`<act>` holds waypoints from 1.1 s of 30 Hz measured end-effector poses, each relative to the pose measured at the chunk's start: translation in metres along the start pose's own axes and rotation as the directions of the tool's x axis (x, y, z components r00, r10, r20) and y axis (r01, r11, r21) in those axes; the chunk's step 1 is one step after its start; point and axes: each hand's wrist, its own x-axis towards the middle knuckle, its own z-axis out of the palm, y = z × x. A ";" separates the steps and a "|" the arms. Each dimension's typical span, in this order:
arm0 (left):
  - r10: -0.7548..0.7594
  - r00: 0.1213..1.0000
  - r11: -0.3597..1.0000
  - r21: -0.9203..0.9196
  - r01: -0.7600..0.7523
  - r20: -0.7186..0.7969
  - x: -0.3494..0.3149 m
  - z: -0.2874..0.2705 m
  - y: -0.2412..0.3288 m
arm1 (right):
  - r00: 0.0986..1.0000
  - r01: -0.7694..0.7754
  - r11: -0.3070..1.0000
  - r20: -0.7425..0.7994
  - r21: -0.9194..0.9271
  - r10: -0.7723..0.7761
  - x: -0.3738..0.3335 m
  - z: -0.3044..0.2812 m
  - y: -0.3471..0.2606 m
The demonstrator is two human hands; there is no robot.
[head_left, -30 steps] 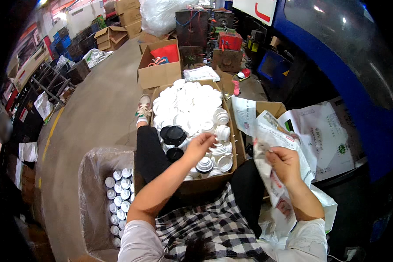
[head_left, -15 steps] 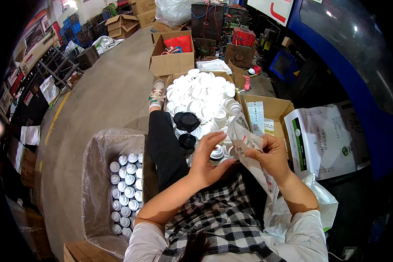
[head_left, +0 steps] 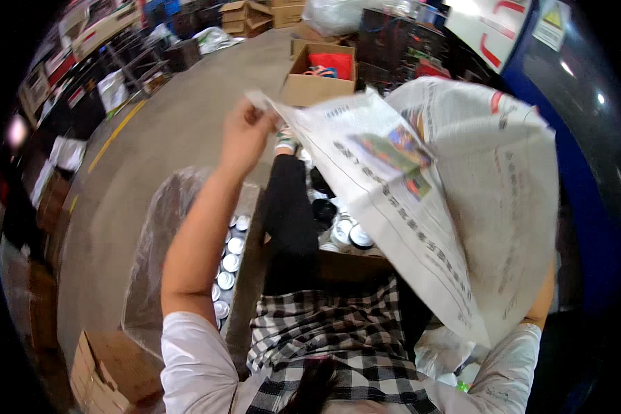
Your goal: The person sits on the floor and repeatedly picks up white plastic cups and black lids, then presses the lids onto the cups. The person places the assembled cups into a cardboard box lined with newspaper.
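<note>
White printed sheet (head_left: 393, 200): 1 | left grip (head_left: 247, 134): pinching its corner | right grip: hidden, can't tell

Upper limbs of the person, both reaching forward. Left arm (head_left: 203, 228): elbow slightly bent, bare forearm slanting forward and inward; left hand (head_left: 245, 141) extended ahead, fingers curled and closed in a pinch, their outlines blurred. Right arm (head_left: 544, 298): short sleeve at the upper arm, then only a strip of bare forearm; from here, wrist and right hand are hidden.
</note>
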 end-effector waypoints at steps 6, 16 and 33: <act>0.516 0.815 0.799 0.492 -0.345 -0.265 -0.006 -0.181 0.125 | 0.914 -0.111 0.408 0.254 0.906 -0.317 0.070 0.047 -0.043; 0.328 0.588 0.933 0.351 -0.080 -0.740 -0.345 -0.442 0.347 | 0.642 -0.482 0.412 0.631 0.774 -0.435 -0.093 0.340 -0.121; -0.544 0.427 -0.336 0.653 0.679 -0.723 -0.504 -0.285 0.154 | 0.646 -0.386 0.873 0.763 0.297 0.025 -0.212 0.502 0.046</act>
